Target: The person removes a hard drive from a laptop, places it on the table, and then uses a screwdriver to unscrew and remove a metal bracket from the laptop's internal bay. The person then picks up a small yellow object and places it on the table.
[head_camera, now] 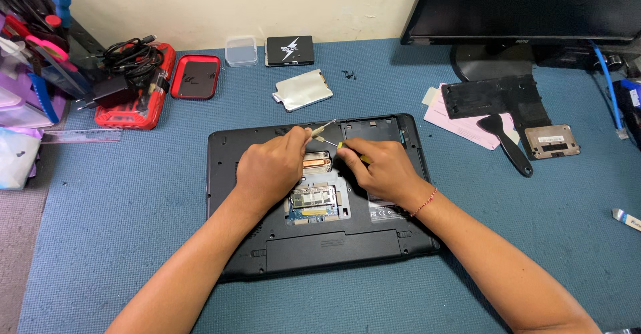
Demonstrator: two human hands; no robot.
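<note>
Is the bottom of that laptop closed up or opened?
Opened. The laptop lies underside up with circuit boards and copper pipe exposed; its black cover panel lies apart, near the monitor stand.

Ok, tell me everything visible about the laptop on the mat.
The laptop is black and looks plastic. It lies flat, underside up, on the blue mat. Its service cover is off, baring a copper heat pipe and a memory module. The left hand and right hand rest over the opening, each holding a thin tool.
</note>
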